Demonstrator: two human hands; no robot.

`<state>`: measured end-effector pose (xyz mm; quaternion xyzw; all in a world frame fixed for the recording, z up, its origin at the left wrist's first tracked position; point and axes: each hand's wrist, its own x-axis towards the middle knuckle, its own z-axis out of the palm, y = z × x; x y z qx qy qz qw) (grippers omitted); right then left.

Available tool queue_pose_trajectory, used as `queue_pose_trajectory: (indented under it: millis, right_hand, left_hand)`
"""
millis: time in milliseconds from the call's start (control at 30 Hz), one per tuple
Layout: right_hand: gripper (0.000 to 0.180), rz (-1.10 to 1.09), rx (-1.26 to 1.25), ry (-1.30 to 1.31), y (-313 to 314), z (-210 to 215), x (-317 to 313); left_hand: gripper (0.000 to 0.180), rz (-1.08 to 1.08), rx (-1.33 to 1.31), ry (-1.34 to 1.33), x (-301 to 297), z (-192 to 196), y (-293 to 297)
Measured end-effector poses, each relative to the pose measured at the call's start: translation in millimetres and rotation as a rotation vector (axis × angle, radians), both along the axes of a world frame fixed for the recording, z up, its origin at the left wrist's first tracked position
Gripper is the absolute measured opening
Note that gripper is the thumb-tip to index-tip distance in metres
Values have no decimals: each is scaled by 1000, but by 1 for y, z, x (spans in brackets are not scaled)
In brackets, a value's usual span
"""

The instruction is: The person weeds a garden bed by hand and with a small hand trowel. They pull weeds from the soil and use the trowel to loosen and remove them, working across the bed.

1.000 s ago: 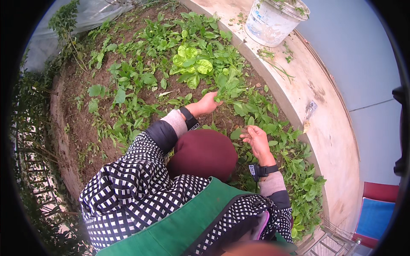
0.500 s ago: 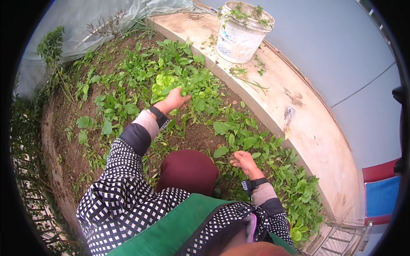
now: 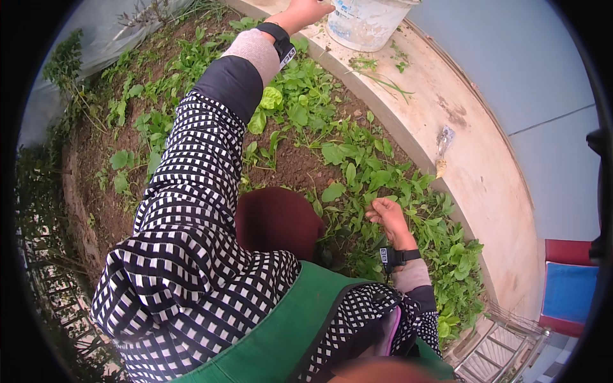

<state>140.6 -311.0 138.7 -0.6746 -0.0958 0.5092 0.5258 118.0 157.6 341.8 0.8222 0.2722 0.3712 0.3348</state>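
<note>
My left hand (image 3: 304, 14) reaches far forward to the top edge of the view, beside the dirty white bucket (image 3: 365, 25). Its fingers look curled together; part of the hand is cut off, and whatever they may hold is out of sight. Over the low leafy greens (image 3: 357, 167) at the right of the bed, my right hand (image 3: 388, 218) is closed, thumb against bent fingers. Anything inside that grip is too small or hidden to name. Bright green lettuce-like leaves (image 3: 271, 98) grow beneath my left forearm.
A pale concrete ledge (image 3: 471, 186) curves along the right of the bed, with plucked stems (image 3: 383, 82) and a small clear plastic packet (image 3: 444, 144) on it. Plastic sheeting (image 3: 110, 39) borders the far left. A metal rack (image 3: 495, 350) stands at the lower right.
My left hand has moved from the lettuce-like leaves up and away to the bucket's side. My right hand has shifted slightly right and up, still closed. The view has tilted, cutting off the bucket's top.
</note>
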Motion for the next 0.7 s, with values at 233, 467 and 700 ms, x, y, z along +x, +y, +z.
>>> queue_pose_trajectory:
  millis: [233, 467, 700]
  right_hand:
    - [10, -129, -17, -167, -18, 23, 30]
    - [5, -212, -181, -373, -81, 66, 60]
    - [7, -479, -281, -499, -129, 107, 58]
  left_hand:
    - [17, -114, -281, 436, -105, -232, -8]
    - [18, -168, -147, 588, -102, -334, -28]
    - [16, -53, 31, 449, -44, -359, 12]
